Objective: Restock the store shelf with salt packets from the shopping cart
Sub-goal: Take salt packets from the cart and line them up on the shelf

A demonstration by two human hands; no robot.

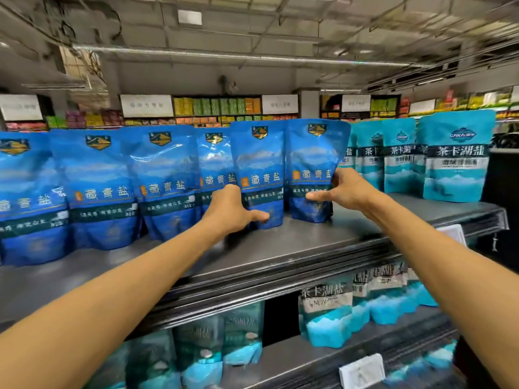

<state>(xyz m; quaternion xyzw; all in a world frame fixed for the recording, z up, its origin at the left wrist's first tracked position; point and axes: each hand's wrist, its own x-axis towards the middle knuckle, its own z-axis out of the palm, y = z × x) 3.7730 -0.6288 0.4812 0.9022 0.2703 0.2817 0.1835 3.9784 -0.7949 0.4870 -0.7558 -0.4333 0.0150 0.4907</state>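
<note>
Both arms reach to the top shelf, where several dark blue salt packets stand upright in a row. My left hand grips the lower left side of one blue packet, thumb across its front. My right hand holds the right edge of the neighbouring blue packet, the last of that row, thumb on its front. Both packets rest on the shelf and touch each other. The shopping cart is out of view.
Teal salt packets stand to the right on the same shelf, close to my right hand. More teal packets fill the lower shelf. White price tags hang on the shelf edges. Bare shelf surface lies in front of the blue row.
</note>
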